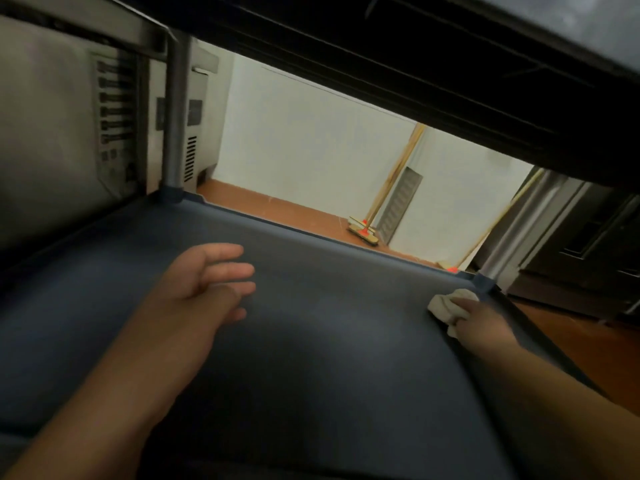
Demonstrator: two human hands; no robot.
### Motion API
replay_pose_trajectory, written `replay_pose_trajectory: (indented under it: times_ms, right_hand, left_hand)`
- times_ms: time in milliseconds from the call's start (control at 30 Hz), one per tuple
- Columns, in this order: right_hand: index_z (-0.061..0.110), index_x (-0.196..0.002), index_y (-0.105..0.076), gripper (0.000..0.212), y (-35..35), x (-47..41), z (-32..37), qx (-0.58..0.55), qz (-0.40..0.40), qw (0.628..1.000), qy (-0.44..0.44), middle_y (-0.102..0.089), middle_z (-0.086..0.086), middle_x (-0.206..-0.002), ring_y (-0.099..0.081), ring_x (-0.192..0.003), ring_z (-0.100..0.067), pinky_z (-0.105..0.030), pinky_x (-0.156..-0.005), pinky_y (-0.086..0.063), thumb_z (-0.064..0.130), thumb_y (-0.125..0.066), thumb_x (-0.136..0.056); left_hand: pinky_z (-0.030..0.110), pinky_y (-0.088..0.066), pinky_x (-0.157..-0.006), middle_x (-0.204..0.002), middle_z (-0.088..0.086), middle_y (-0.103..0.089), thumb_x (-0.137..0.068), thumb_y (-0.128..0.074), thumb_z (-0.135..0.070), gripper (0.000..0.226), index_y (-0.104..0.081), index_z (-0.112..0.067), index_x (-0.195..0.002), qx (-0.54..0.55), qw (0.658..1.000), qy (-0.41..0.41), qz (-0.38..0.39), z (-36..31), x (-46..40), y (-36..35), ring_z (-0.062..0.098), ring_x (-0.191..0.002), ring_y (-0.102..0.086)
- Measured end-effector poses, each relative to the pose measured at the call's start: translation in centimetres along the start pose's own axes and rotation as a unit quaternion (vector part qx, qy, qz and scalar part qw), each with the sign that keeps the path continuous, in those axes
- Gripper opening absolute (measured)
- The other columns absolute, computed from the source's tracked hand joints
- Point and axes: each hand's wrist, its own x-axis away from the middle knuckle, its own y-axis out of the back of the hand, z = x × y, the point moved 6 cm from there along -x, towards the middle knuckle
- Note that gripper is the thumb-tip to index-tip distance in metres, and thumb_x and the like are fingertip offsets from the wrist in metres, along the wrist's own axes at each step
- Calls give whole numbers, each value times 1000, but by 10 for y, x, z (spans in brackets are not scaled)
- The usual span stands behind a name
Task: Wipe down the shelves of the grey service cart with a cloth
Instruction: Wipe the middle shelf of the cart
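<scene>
I look along a dark grey cart shelf (311,323) from under the shelf above (415,57). My right hand (481,323) grips a crumpled whitish cloth (446,303) and holds it down in the shelf's far right corner, beside the corner post socket (483,284). My left hand (211,275) is over the left middle of the shelf with its fingers straight and spread, holding nothing. Whether its palm touches the surface is unclear.
A grey upright post (176,116) stands at the far left corner, with a steel appliance (69,116) behind it. Beyond the shelf's far rim are an orange-brown floor (277,206), a white wall, two brooms (363,230) and a dark cabinet (588,244) at right.
</scene>
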Motion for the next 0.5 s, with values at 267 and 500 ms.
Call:
replay_pose_trajectory:
  times_ms: [267, 500]
  right_hand:
    - [32, -126, -62, 38, -96, 66, 252, -10, 50, 968, 244, -60, 1, -117, -53, -101, -13, -21, -88, -36, 14, -52, -94]
    - [38, -131, -55, 38, -164, 139, 418, 12, 18, 860, 510, -59, 0, -130, -56, -106, -26, -38, -93, -47, 39, -47, -94]
  left_hand:
    - [42, -55, -88, -103, -5, -69, -87, -59, -5, 31, -62, -30, -106, 29, 997, 16, -76, -10, -8, 82, 16, -99, -67]
    - [46, -50, -95, -102, -8, -69, -87, -60, -6, 35, -58, -32, -110, -11, 991, 13, -133, -14, -12, 129, 11, -96, -65]
